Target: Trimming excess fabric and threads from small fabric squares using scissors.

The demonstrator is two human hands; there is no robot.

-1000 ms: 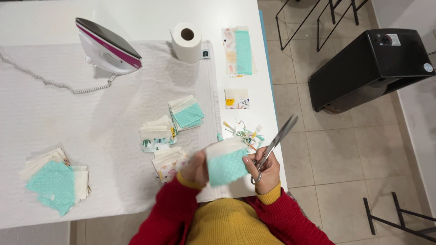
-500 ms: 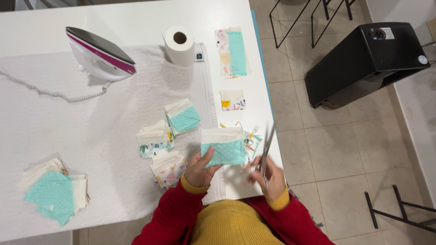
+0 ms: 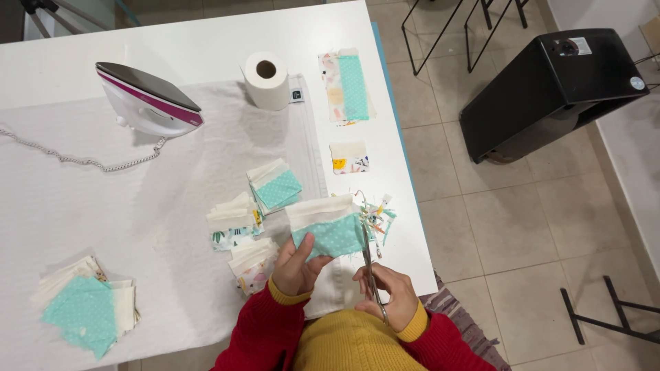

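My left hand (image 3: 297, 261) holds a sewn fabric piece (image 3: 327, 227), cream on top and teal with white dots below, just above the white table (image 3: 206, 48). My right hand (image 3: 388, 292) grips a pair of scissors (image 3: 370, 264), with the blades pointing up along the right edge of the fabric piece. A small heap of coloured fabric trimmings (image 3: 377, 214) lies just to the right of the blades.
Several stacks of fabric squares (image 3: 275, 185) lie on the pressing cloth, with a bigger pile (image 3: 86, 306) at the left. An iron (image 3: 148, 99) stands at the back left beside a paper roll (image 3: 265, 79). A black box (image 3: 550, 86) sits on the tiled floor at the right.
The fabric piece has come down toward the table and turned flatter. The scissors have swung from pointing up and right to lie against the piece's right edge.
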